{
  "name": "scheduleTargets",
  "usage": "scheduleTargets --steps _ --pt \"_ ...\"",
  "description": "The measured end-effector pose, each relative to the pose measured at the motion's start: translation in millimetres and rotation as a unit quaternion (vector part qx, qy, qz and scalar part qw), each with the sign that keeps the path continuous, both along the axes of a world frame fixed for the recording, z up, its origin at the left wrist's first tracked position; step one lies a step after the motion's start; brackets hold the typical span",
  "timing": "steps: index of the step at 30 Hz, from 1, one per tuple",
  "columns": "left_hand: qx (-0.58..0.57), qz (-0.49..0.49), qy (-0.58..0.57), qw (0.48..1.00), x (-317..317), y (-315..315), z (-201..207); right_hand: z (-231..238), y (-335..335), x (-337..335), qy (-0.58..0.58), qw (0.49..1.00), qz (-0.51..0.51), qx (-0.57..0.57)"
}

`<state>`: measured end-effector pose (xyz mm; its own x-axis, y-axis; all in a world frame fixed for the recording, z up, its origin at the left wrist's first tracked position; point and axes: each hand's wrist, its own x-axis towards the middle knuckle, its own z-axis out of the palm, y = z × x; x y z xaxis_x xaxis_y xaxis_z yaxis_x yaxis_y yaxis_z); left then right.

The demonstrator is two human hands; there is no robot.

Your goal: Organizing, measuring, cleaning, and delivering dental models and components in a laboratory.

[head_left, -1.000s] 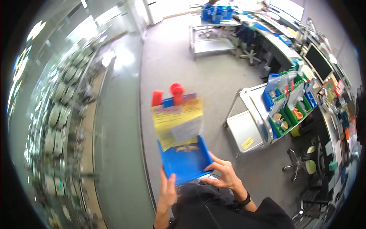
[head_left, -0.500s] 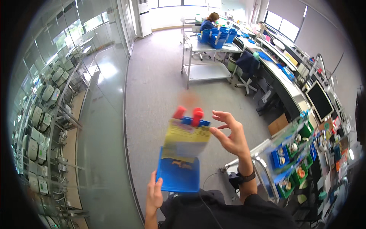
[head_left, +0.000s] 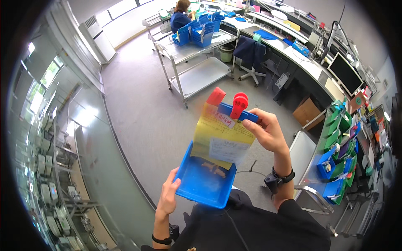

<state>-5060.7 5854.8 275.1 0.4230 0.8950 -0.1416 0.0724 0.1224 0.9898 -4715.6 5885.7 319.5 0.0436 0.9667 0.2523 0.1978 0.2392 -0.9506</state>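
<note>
A blue plastic tray (head_left: 203,186) is held up in front of my body. My left hand (head_left: 168,196) is closed on its left wall, thumb over the rim. Small tan pieces (head_left: 213,169) lie inside it, too small to tell exactly. A yellow paper slip (head_left: 217,131), with a white label on it, hangs at the far end from a raised blue edge (head_left: 228,109). One red clip (head_left: 215,96) and another round-headed red clip (head_left: 239,102) are on that edge. My right hand (head_left: 270,131) pinches the edge's right corner, beside the round clip.
A metal cart (head_left: 197,81) bearing several blue trays stands ahead, with a seated person (head_left: 181,19) behind it. A long workbench (head_left: 289,46) with a monitor (head_left: 345,74) runs along the right. Green and blue bins (head_left: 335,167) sit near my right side; a glass partition (head_left: 90,167) is at left.
My right hand was apart from the tray with its fingers spread; now it grips the upper right corner. The view has turned, and the tray sits farther right in the picture.
</note>
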Motion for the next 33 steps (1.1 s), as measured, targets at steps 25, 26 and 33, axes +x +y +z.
scheduleTargets --steps 25,26,33 --pt "0.02 0.298 -0.014 0.954 -112 440 -19 5 601 -228 -0.374 0.886 -0.044 0.272" --pt "0.012 0.301 -0.014 0.953 -127 453 -20 3 617 -240 -0.384 0.873 -0.047 0.297" --pt "0.024 0.29 0.024 0.956 -224 565 8 32 738 -339 -0.377 0.862 -0.051 0.336"
